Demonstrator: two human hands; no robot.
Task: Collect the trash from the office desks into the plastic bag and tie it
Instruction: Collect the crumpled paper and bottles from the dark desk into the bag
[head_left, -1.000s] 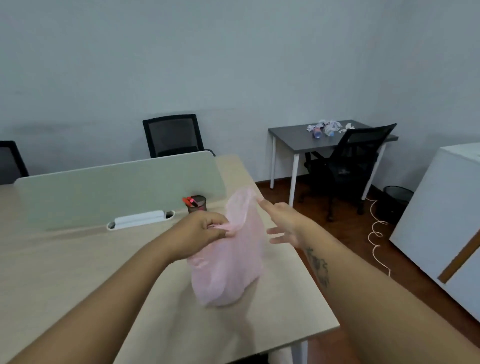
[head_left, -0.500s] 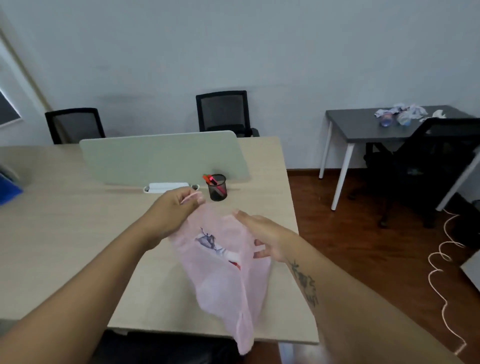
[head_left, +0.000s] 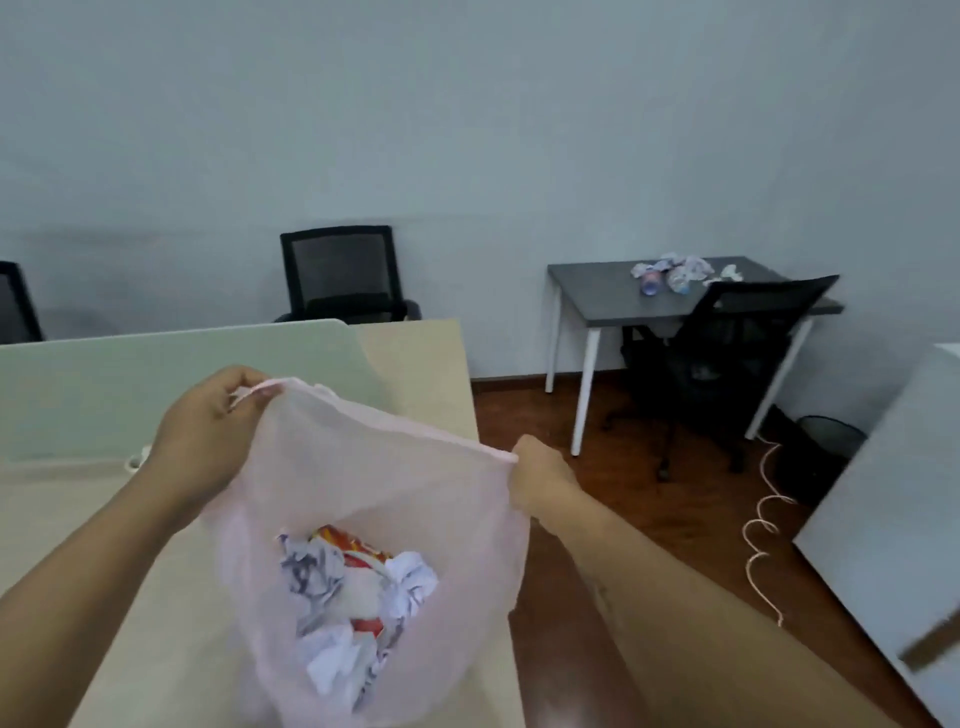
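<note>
The plastic bag (head_left: 395, 483) hangs open over the desk (head_left: 415, 358) edge; my left hand (head_left: 208, 441) and right hand (head_left: 540, 480) each pinch its rim. Film thin, limp, probably slippery; crumpled paper (head_left: 332, 654) load light. Grip gathered rim, I judge.

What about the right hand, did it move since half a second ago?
Yes. The right hand went rightward: from over the wooden desk to past its right edge, pinching the pink plastic bag.
</note>
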